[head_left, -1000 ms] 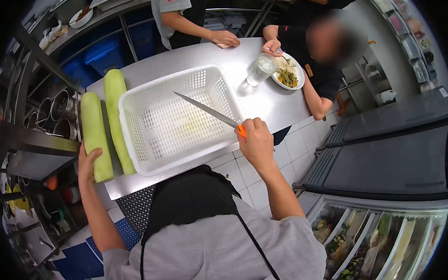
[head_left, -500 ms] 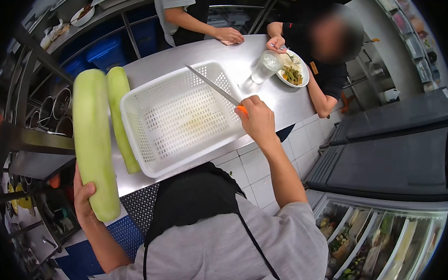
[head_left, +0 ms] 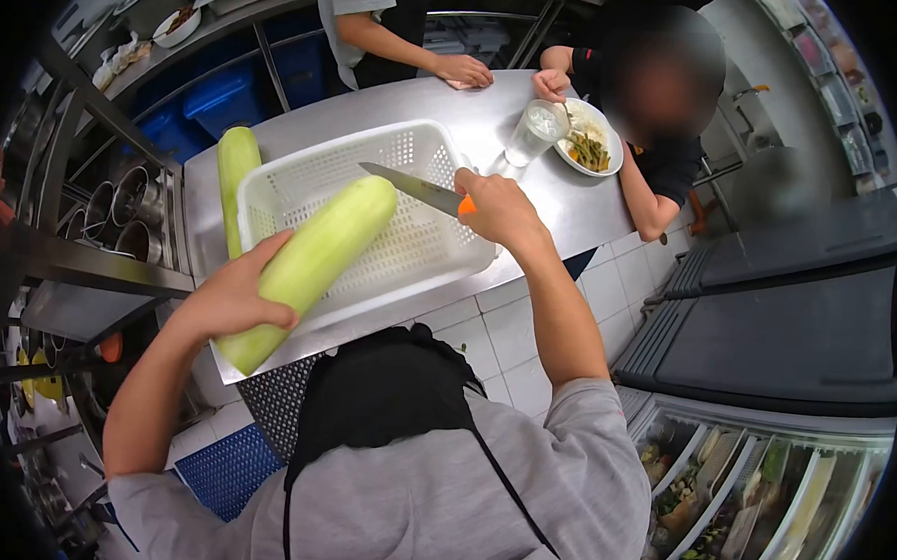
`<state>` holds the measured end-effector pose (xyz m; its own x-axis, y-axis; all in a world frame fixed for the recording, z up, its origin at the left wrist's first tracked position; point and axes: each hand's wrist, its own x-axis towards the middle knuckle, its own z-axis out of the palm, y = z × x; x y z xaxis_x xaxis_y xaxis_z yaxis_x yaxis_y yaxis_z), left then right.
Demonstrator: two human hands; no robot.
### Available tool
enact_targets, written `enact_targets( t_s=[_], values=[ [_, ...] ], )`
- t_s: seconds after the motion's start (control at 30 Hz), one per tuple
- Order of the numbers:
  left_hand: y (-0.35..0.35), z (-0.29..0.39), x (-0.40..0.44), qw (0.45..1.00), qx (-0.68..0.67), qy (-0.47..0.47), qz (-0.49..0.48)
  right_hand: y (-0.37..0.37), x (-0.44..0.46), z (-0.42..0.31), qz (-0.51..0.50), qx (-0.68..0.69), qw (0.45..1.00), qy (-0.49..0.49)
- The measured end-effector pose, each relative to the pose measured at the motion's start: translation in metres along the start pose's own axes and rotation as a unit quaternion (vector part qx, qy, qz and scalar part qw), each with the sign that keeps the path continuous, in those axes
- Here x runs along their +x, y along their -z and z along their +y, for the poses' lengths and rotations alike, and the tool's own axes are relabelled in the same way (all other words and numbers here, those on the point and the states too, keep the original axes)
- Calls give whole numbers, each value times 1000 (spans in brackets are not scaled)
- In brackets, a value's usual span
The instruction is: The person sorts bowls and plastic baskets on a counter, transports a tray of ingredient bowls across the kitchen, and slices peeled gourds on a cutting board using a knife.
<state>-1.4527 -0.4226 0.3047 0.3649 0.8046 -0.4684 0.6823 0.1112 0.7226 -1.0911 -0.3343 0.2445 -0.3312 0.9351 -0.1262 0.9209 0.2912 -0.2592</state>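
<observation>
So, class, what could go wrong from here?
The orange-handled metal knife in the right hand appears close to the long pale-green vegetable; a slip might cut someone.
The vegetable, gripped only by the left hand, partly over the white perforated plastic basket, could slip.
The tall clear glass near the right hand might get knocked.

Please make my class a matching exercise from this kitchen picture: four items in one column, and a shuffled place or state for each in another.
Column one
1. Steel knife with orange handle
2. Clear, round drinking glass
3. White, perforated plastic basket
4. Worker's bare left hand

Column two
A. Beside the round white plate of food
B. Gripping a long, pale-green gourd
C. Held in the worker's right hand
D. On the shiny metal table, seen beneath the blade

Right pairs: 1-C, 2-A, 3-D, 4-B
</observation>
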Motion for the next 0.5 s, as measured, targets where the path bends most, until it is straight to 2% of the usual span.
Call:
enact_targets(
  t_s=[0.1,0.17,0.2,0.23,0.27,0.4,0.5],
  values=[
    [-7,11,13,979,201,-7,-15,-11,1,7,21,-55,998,2],
    [-10,21,18,969,246,12,-16,-23,5,12,33,-74,996,33],
    [-12,18,15,964,265,28,-16,-20,3,7,38,-67,997,20],
    [-15,13,12,964,264,22,6,-14,2,0,21,-79,997,8],
    [-18,9,13,964,265,8,27,-16,-1,-1,46,-89,994,36],
    [-25,-13,6,961,257,-42,91,-17,-18,-26,78,-191,978,23],
    [-22,-15,-6,962,245,-30,115,-21,-26,-31,99,-177,979,5]
  ],
)
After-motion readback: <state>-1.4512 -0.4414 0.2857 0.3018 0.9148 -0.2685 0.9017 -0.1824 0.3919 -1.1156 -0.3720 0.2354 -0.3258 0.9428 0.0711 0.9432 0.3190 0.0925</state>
